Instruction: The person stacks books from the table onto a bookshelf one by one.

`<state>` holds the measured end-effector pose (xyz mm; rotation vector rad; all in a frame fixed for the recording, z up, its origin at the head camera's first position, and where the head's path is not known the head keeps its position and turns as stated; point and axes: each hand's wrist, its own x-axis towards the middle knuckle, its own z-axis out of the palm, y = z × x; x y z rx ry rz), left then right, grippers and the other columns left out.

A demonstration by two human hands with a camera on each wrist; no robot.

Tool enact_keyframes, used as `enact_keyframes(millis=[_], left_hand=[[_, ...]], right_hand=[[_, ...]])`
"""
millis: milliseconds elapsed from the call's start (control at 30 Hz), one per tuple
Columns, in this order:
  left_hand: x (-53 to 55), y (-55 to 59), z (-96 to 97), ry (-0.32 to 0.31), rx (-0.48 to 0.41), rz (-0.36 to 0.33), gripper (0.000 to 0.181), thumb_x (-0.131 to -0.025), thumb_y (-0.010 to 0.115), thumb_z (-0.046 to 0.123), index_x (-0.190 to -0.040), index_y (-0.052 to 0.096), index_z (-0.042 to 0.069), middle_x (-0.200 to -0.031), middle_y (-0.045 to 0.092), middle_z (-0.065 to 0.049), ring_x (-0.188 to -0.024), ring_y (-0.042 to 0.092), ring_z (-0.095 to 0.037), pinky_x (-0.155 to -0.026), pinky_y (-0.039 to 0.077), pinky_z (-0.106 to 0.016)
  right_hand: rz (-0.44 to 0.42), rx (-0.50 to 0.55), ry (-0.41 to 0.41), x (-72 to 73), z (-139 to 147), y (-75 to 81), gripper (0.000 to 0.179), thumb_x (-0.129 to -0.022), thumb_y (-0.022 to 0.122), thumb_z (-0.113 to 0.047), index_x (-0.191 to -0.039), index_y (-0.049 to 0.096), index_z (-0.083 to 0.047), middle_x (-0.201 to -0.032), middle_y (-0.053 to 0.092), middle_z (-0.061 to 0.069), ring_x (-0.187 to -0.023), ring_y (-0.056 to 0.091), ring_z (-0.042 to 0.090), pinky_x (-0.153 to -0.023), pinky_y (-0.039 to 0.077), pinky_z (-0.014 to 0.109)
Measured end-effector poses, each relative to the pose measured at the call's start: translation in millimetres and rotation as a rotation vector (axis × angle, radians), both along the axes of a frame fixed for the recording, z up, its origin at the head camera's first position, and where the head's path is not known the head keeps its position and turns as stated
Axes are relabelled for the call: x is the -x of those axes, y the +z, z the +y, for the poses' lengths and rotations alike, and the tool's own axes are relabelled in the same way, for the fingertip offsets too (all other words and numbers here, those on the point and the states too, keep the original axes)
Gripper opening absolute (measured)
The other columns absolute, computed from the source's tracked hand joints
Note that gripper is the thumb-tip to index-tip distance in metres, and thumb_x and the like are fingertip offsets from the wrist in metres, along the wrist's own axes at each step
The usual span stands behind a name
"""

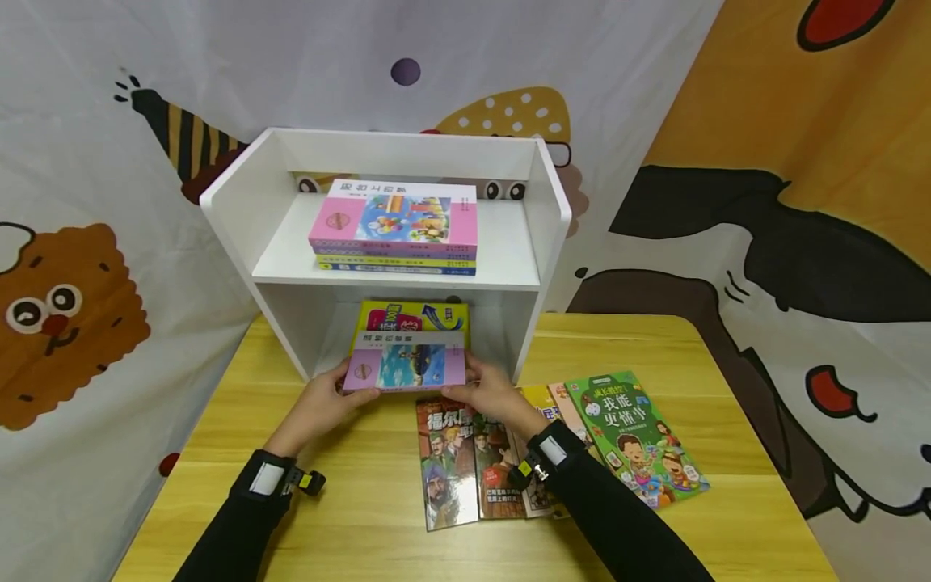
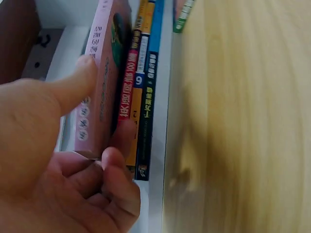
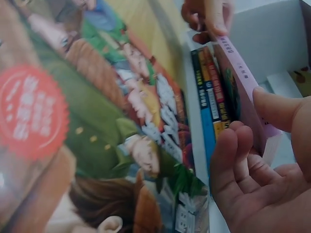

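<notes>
Both hands hold a pink book (image 1: pixel 407 368) at the mouth of the shelf's lower compartment. My left hand (image 1: pixel 323 408) grips its left end, the thumb on the spine and curled fingers below, as the left wrist view shows. At the opposite end my right hand (image 1: pixel 498 396) pinches it with the thumb on the spine side and fingers underneath. Behind and below it lies a yellow-green book (image 1: pixel 447 315) on the lower shelf. The left wrist view shows a stack of books (image 2: pixel 143 92) under the pink one, their spines facing out.
A white two-tier shelf (image 1: pixel 534 242) stands at the table's back, with a pile of books (image 1: pixel 403 222) on its upper level. Right of centre on the wooden table (image 1: pixel 364 501), a brown comic-style book (image 1: pixel 447 469) and a green book (image 1: pixel 633 436) lie among several overlapping books.
</notes>
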<state>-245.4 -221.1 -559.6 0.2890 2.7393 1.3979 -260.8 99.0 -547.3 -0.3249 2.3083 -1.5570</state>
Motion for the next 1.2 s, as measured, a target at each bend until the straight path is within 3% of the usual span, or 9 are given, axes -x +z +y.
enact_keyframes(millis=[167, 300, 467, 600, 733, 833, 1000, 1200], left_hand=[[-5.3, 1.6, 1.0, 0.069, 0.157, 0.101, 0.075, -0.076, 0.065, 0.061, -0.137, 0.046, 0.021, -0.116, 0.064, -0.004, -0.093, 0.056, -0.016, -0.079, 0.052, -0.044], [-5.6, 1.0, 3.7, 0.13, 0.265, 0.189, 0.074, -0.076, 0.065, 0.061, -0.134, 0.049, 0.018, -0.114, 0.064, -0.008, -0.09, 0.056, -0.019, -0.077, 0.051, -0.045], [-5.3, -1.6, 6.3, 0.207, 0.401, 0.272, 0.08, -0.075, 0.064, 0.063, -0.131, 0.052, 0.007, -0.095, 0.057, -0.014, -0.071, 0.049, -0.023, -0.055, 0.042, -0.038], [-3.4, -2.2, 9.4, 0.253, 0.411, 0.319, 0.073, -0.075, 0.066, 0.061, -0.122, 0.06, 0.006, -0.087, 0.053, -0.012, -0.065, 0.044, -0.022, -0.049, 0.035, -0.034], [-0.6, -2.0, 12.4, 0.295, 0.42, 0.371, 0.065, -0.073, 0.07, 0.058, -0.109, 0.066, 0.003, -0.085, 0.053, -0.012, -0.066, 0.045, -0.023, -0.05, 0.038, -0.038], [0.9, -2.8, 14.9, 0.322, 0.437, 0.406, 0.066, -0.073, 0.071, 0.057, -0.105, 0.066, -0.001, -0.085, 0.054, -0.014, -0.066, 0.048, -0.025, -0.053, 0.044, -0.043], [2.5, -4.9, 19.3, 0.357, 0.441, 0.438, 0.07, -0.073, 0.07, 0.057, -0.106, 0.064, -0.004, -0.087, 0.055, -0.015, -0.067, 0.052, -0.029, -0.054, 0.047, -0.048], [3.4, -5.3, 21.4, 0.394, 0.454, 0.475, 0.067, -0.073, 0.071, 0.056, -0.101, 0.064, -0.004, -0.083, 0.054, -0.015, -0.061, 0.053, -0.03, -0.047, 0.046, -0.049]], right_hand=[[0.094, -0.145, -0.01, -2.2, -4.4, -4.7, 0.094, -0.078, 0.067, -0.053, -0.15, 0.018, -0.018, -0.101, 0.065, 0.002, -0.064, 0.059, 0.016, -0.05, 0.05, 0.032], [0.183, -0.273, -0.031, -1.9, -6.8, -6.2, 0.09, -0.082, 0.062, -0.056, -0.149, 0.019, -0.015, -0.082, 0.063, -0.001, -0.048, 0.05, 0.015, -0.038, 0.042, 0.03], [0.309, -0.388, -0.037, -0.8, -9.9, -5.0, 0.081, -0.085, 0.058, -0.055, -0.147, 0.026, -0.013, -0.064, 0.057, -0.001, -0.044, 0.048, 0.015, -0.038, 0.039, 0.029], [0.41, -0.497, -0.068, 1.6, -12.0, -3.7, 0.076, -0.086, 0.056, -0.057, -0.143, 0.037, -0.01, -0.06, 0.054, 0.0, -0.043, 0.045, 0.014, -0.045, 0.041, 0.031], [0.544, -0.603, -0.078, 6.4, -15.0, -3.5, 0.07, -0.086, 0.056, -0.055, -0.136, 0.047, -0.007, -0.068, 0.058, 0.0, -0.047, 0.044, 0.011, -0.051, 0.042, 0.029], [0.616, -0.618, -0.071, 9.5, -17.0, -3.0, 0.061, -0.085, 0.061, -0.05, -0.128, 0.054, -0.008, -0.074, 0.062, 0.001, -0.053, 0.048, 0.009, -0.048, 0.042, 0.029], [0.655, -0.628, -0.076, 13.0, -17.7, -1.7, 0.046, -0.083, 0.065, -0.048, -0.113, 0.061, -0.014, -0.079, 0.063, 0.001, -0.062, 0.053, 0.01, -0.049, 0.044, 0.03], [0.667, -0.672, -0.077, 17.0, -19.4, -1.2, 0.05, -0.085, 0.063, -0.048, -0.119, 0.06, -0.011, -0.077, 0.062, 0.002, -0.061, 0.053, 0.012, -0.049, 0.047, 0.033]])
